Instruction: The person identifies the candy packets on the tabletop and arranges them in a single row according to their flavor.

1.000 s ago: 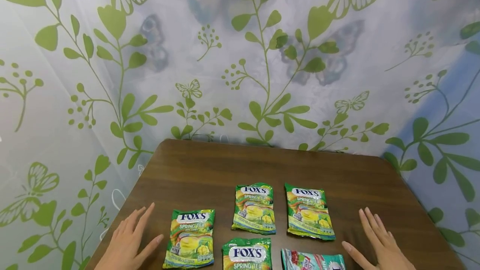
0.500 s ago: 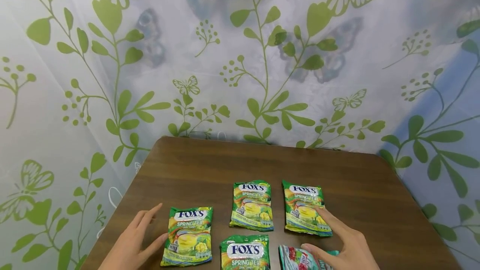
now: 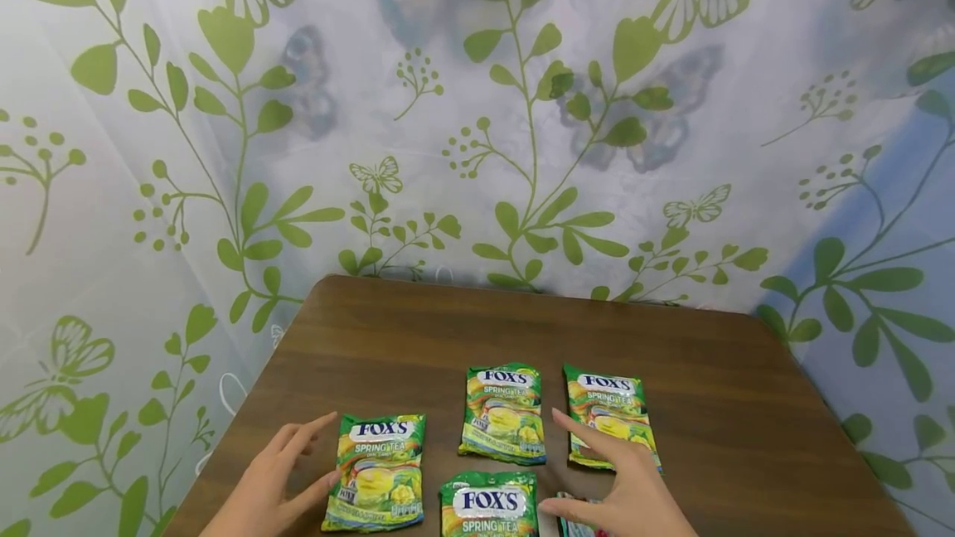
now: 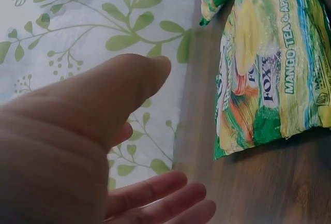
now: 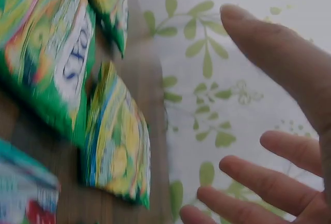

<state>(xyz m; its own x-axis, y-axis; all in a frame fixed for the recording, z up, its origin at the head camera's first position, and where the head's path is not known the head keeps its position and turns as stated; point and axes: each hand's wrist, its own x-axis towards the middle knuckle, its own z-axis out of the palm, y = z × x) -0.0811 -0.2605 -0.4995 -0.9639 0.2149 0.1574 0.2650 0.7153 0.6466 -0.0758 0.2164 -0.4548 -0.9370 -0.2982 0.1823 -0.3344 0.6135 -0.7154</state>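
The leftmost oblong green-and-yellow plastic candy bag (image 3: 376,475) has a glossy, crinkled film. The same thin, shiny plastic makes up the upper middle green-and-yellow oblong bag (image 3: 503,417), the upper right green-and-yellow oblong bag (image 3: 608,400) and the lower middle green-and-yellow oblong bag (image 3: 488,508). The teal plastic packet (image 5: 26,188) looks smooth, though blurred. The broad brown wood-grained worktop (image 3: 418,321) is smooth with a low sheen. The white, green-leaf-printed hanging sheet (image 3: 477,189) looks thin, smooth and slightly translucent; cloth or plastic, one cannot tell.
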